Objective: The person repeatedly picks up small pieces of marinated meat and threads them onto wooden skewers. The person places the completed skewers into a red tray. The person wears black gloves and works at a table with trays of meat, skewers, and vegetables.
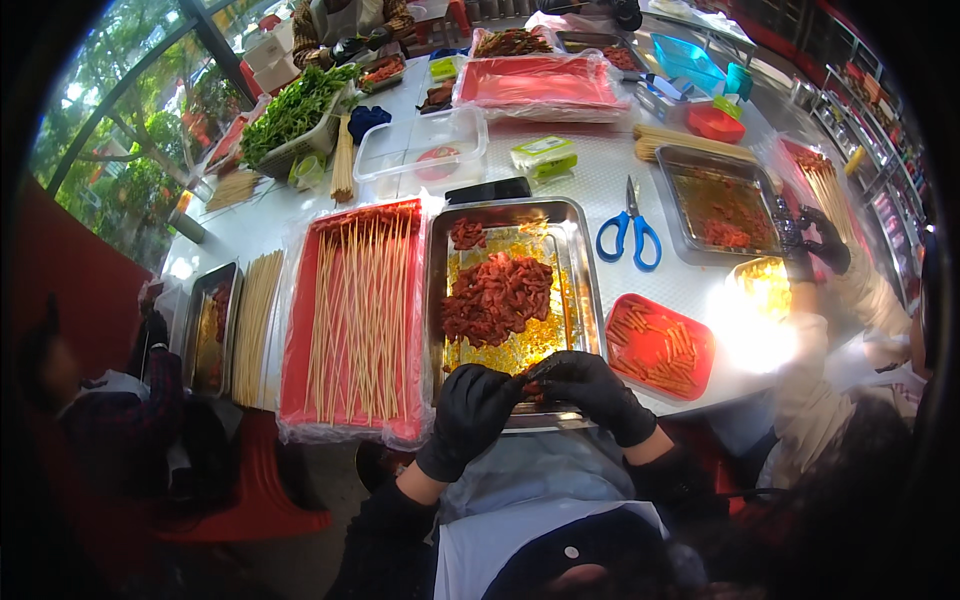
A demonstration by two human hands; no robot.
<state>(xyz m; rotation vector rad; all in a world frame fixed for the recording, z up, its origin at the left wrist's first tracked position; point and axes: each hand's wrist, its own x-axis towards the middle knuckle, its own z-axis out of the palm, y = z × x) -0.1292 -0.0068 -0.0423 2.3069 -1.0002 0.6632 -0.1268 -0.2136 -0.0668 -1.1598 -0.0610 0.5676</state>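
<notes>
My left hand (474, 411) and my right hand (592, 388), both in black gloves, meet fingertip to fingertip over the near edge of a metal tray (588, 300). They pinch a small piece of dark red meat (532, 390), mostly hidden by the fingers. A heap of raw meat strips (499, 296) lies mid-tray in orange-yellow marinade, with a smaller clump (468, 234) at the far left corner. Left of this tray, bamboo skewers (360, 322) with meat at their far ends fill a plastic-wrapped red tray (292, 375). A red dish (701, 375) of short orange-brown sticks sits near my right hand.
Blue-handled scissors (631, 232) lie right of the tray; a dark phone-like object (487, 190) lies behind it. A clear plastic bin (472, 150) and a basket of leafy greens (296, 146) stand farther back. Loose skewers (257, 330) lie left. Co-workers' gloved hands (821, 236) are at right.
</notes>
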